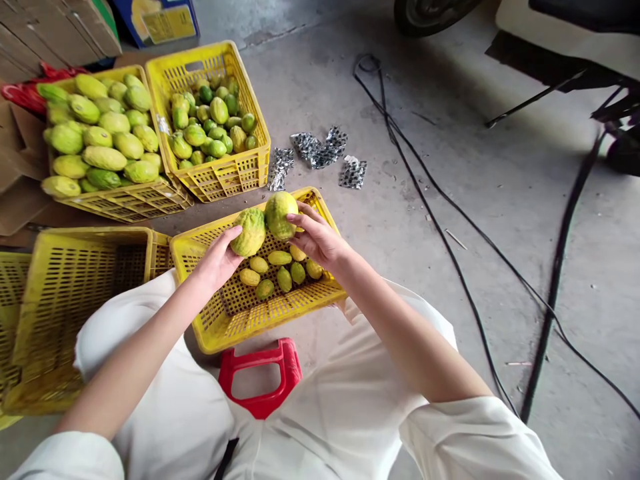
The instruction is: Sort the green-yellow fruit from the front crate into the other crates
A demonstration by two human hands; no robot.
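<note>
Pinching one yellow-green fruit each (rounds nearly touching), the left hand [219, 261] and right hand [320, 239] are holding the left fruit [249, 233] and right fruit [281, 215] above a yellow crate [215, 339].

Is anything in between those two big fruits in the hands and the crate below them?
Nothing visible is in between. The left hand holds one large fruit, the right hand another large fruit, both seemingly over the yellow crate; smaller fruits lie inside it.
</note>
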